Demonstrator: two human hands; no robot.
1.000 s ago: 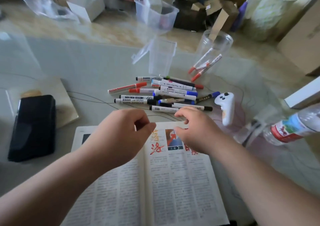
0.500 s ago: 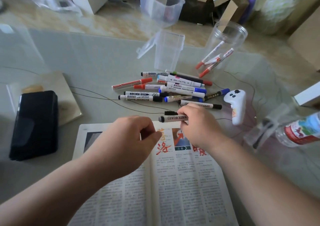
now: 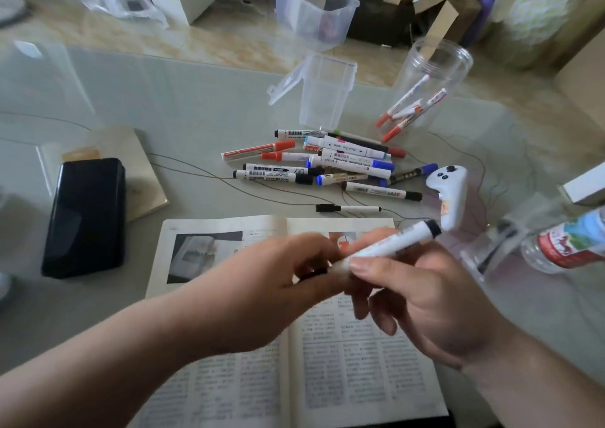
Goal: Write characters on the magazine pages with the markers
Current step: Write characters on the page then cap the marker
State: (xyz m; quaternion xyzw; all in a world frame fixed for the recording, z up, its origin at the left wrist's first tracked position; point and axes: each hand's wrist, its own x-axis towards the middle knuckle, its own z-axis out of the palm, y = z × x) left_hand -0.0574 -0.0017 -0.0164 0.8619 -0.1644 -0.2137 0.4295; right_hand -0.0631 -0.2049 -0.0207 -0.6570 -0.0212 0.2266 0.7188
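Pale glass table [image 3: 196, 106] up front, cluttered floor behind. And the right hand [image 3: 425, 300] was clenched around a white cylindrical marker with a black end [image 3: 389, 246], slanting above the open printed paper magazine [image 3: 360, 362], which lay flat at the table's near edge. Over came the left hand [image 3: 271, 283], fingers curled, pinching that marker's lower end, blurred there. Beyond, a clear round plastic jar [image 3: 435, 67] stood with red-capped white markers [image 3: 409, 113] leaning inside. Beside it stood a clear rectangular plastic tub [image 3: 324, 100], lid hanging open. More loose markers [image 3: 343, 162] lay heaped between tub and magazine.
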